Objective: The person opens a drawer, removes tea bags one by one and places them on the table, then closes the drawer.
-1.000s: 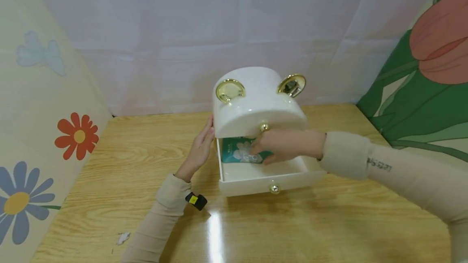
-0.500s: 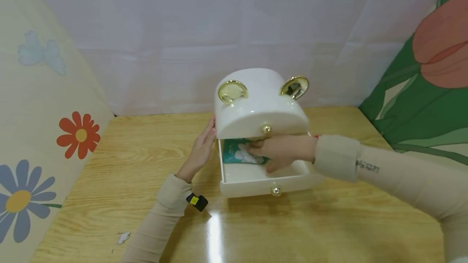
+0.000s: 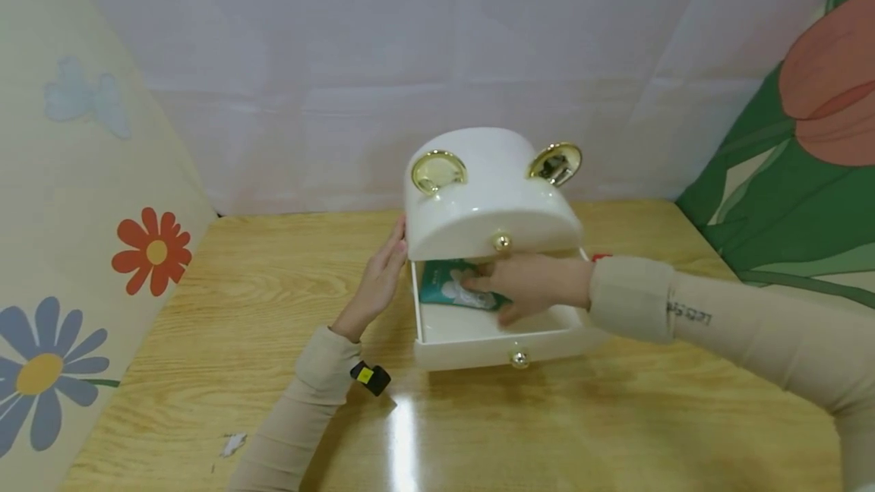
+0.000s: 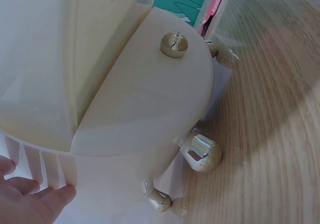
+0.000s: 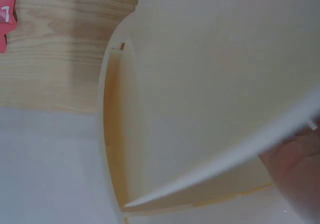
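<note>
Take 12 o'clock as straight away from you in the head view: the packet (image 3: 450, 291) lies at 9 o'clock from the palm of your right grip (image 3: 536, 283), just under its fingertips. That is the relation to read — your right arm reaches over the drawer (image 3: 472, 354) from about 3 o'clock, and your fingertips appear to touch the packet toward its 3 o'clock end, leaving the 9 o'clock end uncovered. The packet rests in the drawer toward its 12 o'clock side, its far edge running in beneath the front of the white box (image 3: 492, 154). What shows of it stretches from 9 o'clock to between 3 and 4, roughly in line with your right fingers; with the far part hidden, you can't be sure that is its true long axis. Your right grip is loose and spread, the thumb out toward 8 o'clock, well apart from the fingers — no hold on the packet shows. Your right is the nearer one. Your left grip (image 3: 376, 283) lies against the box's outer side at 9 o'clock, fingers relaxed and holding nothing, with the wall between it and the packet
</note>
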The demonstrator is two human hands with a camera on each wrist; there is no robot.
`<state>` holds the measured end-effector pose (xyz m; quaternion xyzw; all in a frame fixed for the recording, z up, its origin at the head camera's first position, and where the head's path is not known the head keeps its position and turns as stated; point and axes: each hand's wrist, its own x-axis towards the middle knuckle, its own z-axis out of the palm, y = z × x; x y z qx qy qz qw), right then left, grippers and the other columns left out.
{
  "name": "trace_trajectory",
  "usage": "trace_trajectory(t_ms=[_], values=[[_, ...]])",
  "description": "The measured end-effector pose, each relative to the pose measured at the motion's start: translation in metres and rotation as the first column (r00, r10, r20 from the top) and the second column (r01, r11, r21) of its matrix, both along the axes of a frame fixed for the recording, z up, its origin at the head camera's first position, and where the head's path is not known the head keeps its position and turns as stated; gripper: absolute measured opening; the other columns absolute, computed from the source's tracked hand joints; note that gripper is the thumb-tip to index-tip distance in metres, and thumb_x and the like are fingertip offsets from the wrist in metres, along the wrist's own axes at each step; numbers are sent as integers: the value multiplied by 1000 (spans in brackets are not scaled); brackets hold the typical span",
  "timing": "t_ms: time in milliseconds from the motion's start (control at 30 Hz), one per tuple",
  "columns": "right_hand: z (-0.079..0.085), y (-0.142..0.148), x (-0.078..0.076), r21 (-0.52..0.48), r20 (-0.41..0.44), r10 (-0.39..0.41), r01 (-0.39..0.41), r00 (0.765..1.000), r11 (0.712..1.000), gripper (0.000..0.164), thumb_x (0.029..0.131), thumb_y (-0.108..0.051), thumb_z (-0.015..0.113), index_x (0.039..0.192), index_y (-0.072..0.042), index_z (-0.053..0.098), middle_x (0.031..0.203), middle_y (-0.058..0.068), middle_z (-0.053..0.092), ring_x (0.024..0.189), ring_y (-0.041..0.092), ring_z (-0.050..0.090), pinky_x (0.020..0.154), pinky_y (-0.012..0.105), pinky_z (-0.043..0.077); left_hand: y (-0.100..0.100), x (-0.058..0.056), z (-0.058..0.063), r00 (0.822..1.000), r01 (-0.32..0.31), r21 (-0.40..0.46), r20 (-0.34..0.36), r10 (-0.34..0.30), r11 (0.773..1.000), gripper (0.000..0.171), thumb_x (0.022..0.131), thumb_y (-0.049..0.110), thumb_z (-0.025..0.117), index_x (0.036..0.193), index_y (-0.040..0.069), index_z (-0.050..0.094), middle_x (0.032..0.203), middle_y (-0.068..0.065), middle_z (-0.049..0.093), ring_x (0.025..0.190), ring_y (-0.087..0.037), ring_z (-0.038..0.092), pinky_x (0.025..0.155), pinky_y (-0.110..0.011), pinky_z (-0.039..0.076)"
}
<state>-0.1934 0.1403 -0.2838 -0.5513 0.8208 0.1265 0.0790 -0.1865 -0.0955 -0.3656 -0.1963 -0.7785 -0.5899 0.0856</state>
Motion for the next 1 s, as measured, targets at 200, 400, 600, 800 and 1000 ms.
trace_trajectory(t_ms=[200, 400, 600, 800, 1000], values=[[-6, 2, -3, -36, -109, 64, -68, 992, 997, 70, 73, -47, 68, 131, -12, 51, 116, 19, 57, 76, 21, 56, 71, 37, 52, 1, 2, -1, 999, -23, -15, -29, 23, 1000, 48, 101, 16, 28, 145, 2, 16, 148, -11, 18, 131, -21, 24, 105, -38, 28], [-12, 5, -4, -112, -170, 123, -143, 978, 983, 63, 70, -43, 71, 124, -13, 58, 105, 14, 59, 73, 20, 55, 66, 35, 52, 0, 2, -3, 999, -10, 2, -42, 11, 1000, 48, 101, 18, 28, 145, 2, 16, 148, -12, 17, 132, -22, 23, 106, -39, 27], [-5, 3, 1, -37, -200, 131, -141, 971, 989, 57, 67, -39, 74, 117, -14, 62, 94, 9, 62, 65, 15, 53, 57, 29, 51, 1, 2, -3, 999, -4, 7, -44, 4, 1000, 47, 101, 16, 27, 145, -1, 16, 148, -15, 17, 132, -23, 22, 106, -40, 26], [-9, 3, -1, -53, -212, 160, -174, 964, 983, 57, 66, -40, 75, 115, -14, 61, 82, 5, 62, 65, 14, 55, 58, 29, 51, 0, 1, -3, 999, -7, -5, -43, 7, 1000, 49, 102, 21, 26, 145, 1, 15, 149, -12, 16, 132, -19, 21, 106, -38, 26], [-10, 4, -1, -87, -159, 158, -173, 975, 981, 55, 71, -22, 73, 122, -8, 57, 62, -1, 55, 51, 9, 46, 46, 23, 45, 0, 1, -3, 999, -4, -9, -41, 4, 1000, 48, 102, 18, 26, 145, 1, 15, 149, -8, 15, 133, -18, 20, 107, -37, 23]])
